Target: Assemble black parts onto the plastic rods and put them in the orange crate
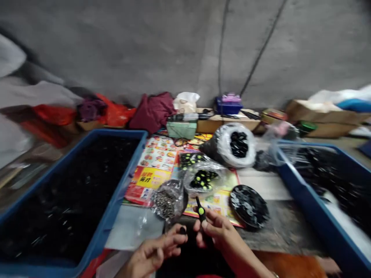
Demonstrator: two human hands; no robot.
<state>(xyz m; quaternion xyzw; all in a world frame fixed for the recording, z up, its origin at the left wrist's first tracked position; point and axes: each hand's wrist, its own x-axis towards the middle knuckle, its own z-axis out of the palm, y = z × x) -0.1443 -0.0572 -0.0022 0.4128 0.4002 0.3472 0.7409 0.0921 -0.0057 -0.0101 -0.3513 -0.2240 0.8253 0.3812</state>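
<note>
My right hand (213,228) pinches a small black part with a yellow-green dot (200,210), held upright near the bottom centre. My left hand (156,249) is beside it, fingertips pinched on a tiny black piece (182,230). Both hands hover just in front of a clear bag of small metal bits (168,200) and a clear bag of black parts with green dots (203,178). A round black dish of black pieces (248,206) lies to the right of my hands.
A blue crate of black parts (110,216) stands at left, another blue crate (301,200) at right. A colourful printed sheet (153,170) covers the table. A white bag of black pieces (236,144), a green box (181,129), red cloth and cardboard line the grey wall.
</note>
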